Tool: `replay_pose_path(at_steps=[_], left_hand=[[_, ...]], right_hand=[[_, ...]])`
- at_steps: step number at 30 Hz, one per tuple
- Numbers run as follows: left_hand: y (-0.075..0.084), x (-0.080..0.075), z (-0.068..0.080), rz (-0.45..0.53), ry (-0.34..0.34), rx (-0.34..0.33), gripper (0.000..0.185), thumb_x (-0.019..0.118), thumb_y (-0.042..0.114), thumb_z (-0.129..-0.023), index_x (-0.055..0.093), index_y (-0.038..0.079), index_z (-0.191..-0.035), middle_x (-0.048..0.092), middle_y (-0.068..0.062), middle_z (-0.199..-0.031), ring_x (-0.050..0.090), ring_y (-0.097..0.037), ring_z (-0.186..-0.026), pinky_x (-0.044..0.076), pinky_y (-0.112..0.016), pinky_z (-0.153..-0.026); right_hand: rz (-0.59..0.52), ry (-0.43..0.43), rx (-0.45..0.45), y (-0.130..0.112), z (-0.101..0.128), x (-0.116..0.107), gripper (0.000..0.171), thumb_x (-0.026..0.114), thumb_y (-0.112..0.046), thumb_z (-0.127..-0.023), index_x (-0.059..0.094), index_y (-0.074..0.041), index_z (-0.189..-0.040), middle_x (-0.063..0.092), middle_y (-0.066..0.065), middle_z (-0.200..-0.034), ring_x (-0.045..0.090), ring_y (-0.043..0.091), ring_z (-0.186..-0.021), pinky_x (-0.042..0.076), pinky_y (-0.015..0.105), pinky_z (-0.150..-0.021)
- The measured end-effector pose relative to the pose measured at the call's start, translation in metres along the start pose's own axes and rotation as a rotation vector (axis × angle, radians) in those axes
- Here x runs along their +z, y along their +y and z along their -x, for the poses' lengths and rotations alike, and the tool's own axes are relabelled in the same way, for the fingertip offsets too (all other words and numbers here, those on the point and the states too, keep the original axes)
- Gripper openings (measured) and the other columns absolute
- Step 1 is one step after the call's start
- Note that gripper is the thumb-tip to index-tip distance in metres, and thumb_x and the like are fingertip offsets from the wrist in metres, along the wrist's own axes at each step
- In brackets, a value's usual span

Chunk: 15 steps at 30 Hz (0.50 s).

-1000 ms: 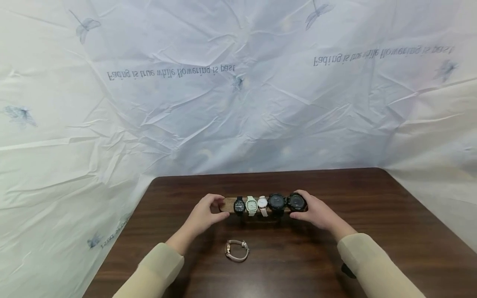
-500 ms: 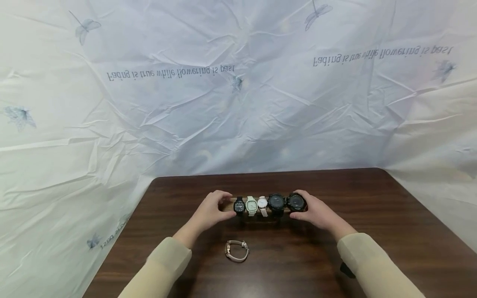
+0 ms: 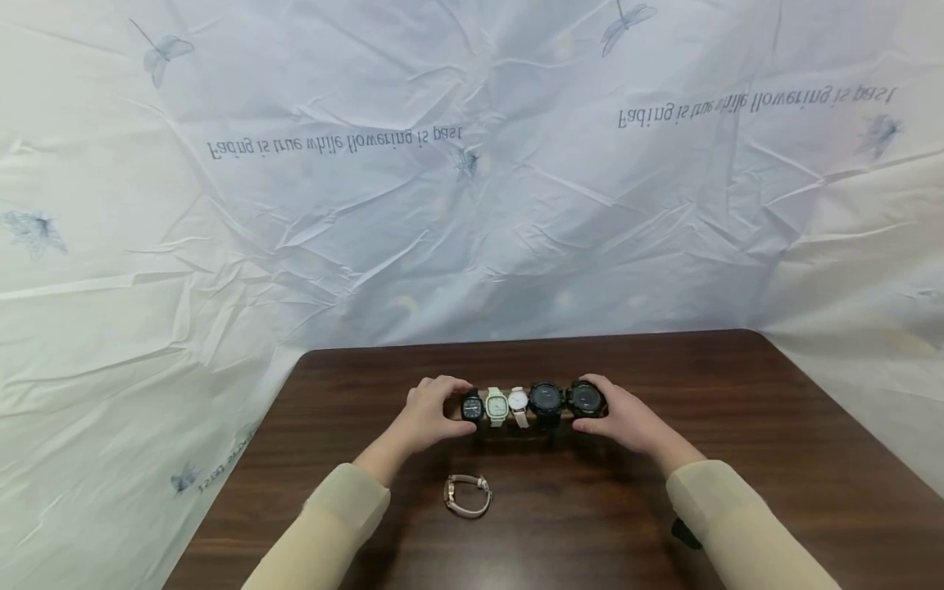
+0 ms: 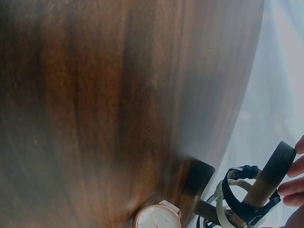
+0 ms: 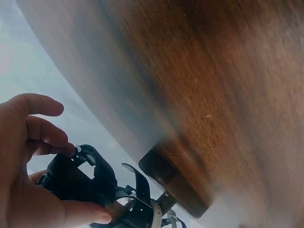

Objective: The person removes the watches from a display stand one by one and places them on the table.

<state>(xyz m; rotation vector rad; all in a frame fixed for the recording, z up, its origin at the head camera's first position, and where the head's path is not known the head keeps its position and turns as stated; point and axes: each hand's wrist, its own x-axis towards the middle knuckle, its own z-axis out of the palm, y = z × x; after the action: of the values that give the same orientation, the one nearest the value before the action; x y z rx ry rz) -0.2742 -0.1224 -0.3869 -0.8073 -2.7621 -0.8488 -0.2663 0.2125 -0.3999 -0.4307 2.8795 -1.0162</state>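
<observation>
Here, a wooden bar-shaped watch stand [image 3: 516,414] sits near the middle of the dark brown wooden table [image 3: 774,426], carrying five watches in a row. Left hand [image 3: 428,414] curls round the stand's left end, fingers over the top, thumb in front, right beside the small black square-faced watch [image 3: 472,406]. Right hand [image 3: 623,418] grasps the stand's right end, fingers wrapped round the big black round watch [image 3: 587,399] there. Between those two on the stand: a cream square-faced watch [image 3: 497,406], a white round-faced watch with pale strap [image 3: 519,404], and a second chunky black round watch [image 3: 546,399]. Nearer the person than the stand, lying loose on the table, is a rose-gold watch with beige strap [image 3: 467,495], touched by neither hand. Behind the stand hangs a crumpled white printed sheet [image 3: 472,180].
</observation>
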Motion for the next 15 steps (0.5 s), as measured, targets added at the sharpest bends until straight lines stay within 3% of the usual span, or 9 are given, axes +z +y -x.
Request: replay_pose_path(at_steps=[15], left_hand=[[-0.0037,0.0087,-0.0061,-0.129,0.032,0.058,0.052,0.072,0.041,-0.067,0.052,0.025,-0.113,0.047,0.01,-0.113,0.038,-0.018,-0.098,0.027,-0.04,-0.077]], right_hand=[[-0.007,0.004,-0.005,0.0006,-0.0001,-0.0001,0.081,0.065,-0.049,-0.07,0.027,-0.017,-0.134,0.044,0.012,-0.12,0.05,0.026,-0.101,0.043,0.043,-0.073]])
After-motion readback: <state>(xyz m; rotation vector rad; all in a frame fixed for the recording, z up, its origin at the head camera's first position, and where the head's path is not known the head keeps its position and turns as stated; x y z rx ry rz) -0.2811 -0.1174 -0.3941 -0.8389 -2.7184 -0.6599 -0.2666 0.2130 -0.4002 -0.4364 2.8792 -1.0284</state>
